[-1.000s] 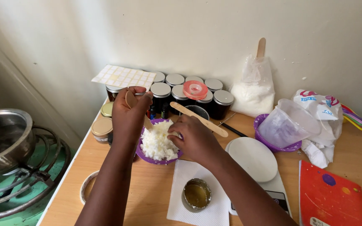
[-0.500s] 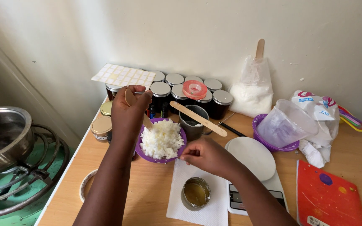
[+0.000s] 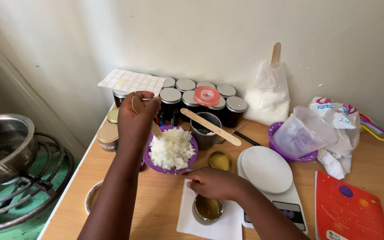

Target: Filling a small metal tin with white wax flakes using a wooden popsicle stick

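Observation:
My left hand (image 3: 135, 120) grips a wooden stick (image 3: 156, 130) whose tip goes into a purple bowl (image 3: 149, 162) heaped with white flakes (image 3: 172, 148). My right hand (image 3: 212, 183) rests on the rim of a small open tin (image 3: 208, 209) of amber liquid, which stands on a white paper napkin (image 3: 192, 222). A gold lid (image 3: 219, 161) lies just behind that hand. A dark metal cup (image 3: 202, 138) with a flat wooden stick (image 3: 210, 126) laid across it stands behind the bowl.
Silver-lidded dark jars (image 3: 187, 97) line the wall, with a sheet of labels (image 3: 131, 82) and a pink tape roll (image 3: 206, 95) on top. A white kitchen scale (image 3: 267, 171), a clear jug in a purple bowl (image 3: 301, 133), a bag of white flakes (image 3: 267, 95), a red notebook (image 3: 347, 206) sit right. A steel pot (image 3: 1, 146) on a burner is left.
My right hand has drawn back from the purple bowl toward me and come down on the small tin. The gold lid behind it has come into view. The left hand keeps the stick.

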